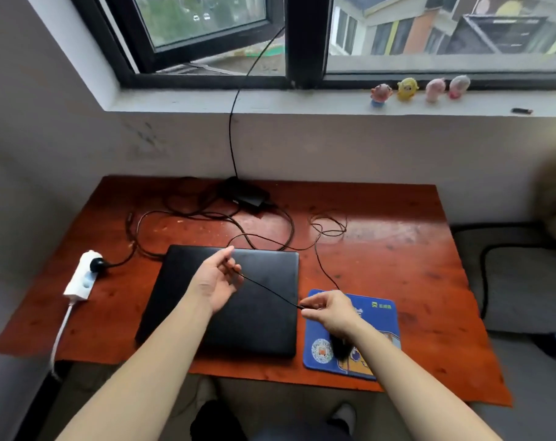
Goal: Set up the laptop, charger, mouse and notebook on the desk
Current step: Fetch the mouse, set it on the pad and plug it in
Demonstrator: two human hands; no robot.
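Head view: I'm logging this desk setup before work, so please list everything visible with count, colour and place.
laptop: 1, black, closed, desk centre
charger brick: 1, black, back of desk
power strip: 1, white, desk's left edge, black plug in it
mouse pad: 1, blue, right of laptop
mouse: 1, black, on mouse pad, partly hidden by the right wrist
mouse cable: 1, thin black, stretched between both hands
desk: 1, reddish-brown
figurines: 4, pink and yellow, windowsill
left hand: 1, over laptop, fingers pinch mouse cable
right hand: 1, over mouse pad, fingers pinch mouse cable
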